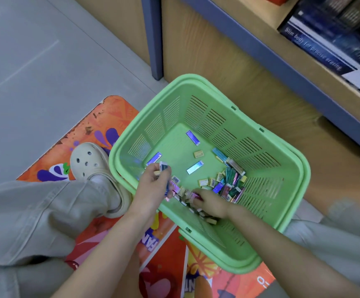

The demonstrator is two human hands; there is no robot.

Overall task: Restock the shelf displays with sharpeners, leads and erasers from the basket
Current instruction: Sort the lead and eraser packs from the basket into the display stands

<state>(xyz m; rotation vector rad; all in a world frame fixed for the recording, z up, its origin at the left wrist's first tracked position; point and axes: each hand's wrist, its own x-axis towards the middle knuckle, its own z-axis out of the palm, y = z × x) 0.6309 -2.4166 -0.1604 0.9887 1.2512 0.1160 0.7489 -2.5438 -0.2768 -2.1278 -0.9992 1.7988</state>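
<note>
Head view: a light-green slotted plastic basket (299, 168) is sitting on an orange printed floor mat (110, 117) over grey flooring (35, 61), close against a wooden shelf unit with blue edging (217, 50). A loose pile of small shiny cases and yellow boxes (228, 181) is lying in the basket's bottom. The left hand (153, 188) is gripping a bundle of small cases (164, 168), fingers curled round it, over the near-left rim. The right hand (212, 206) is digging into the pile; its fingers are buried, so I cannot tell whether they are pinching.
</note>
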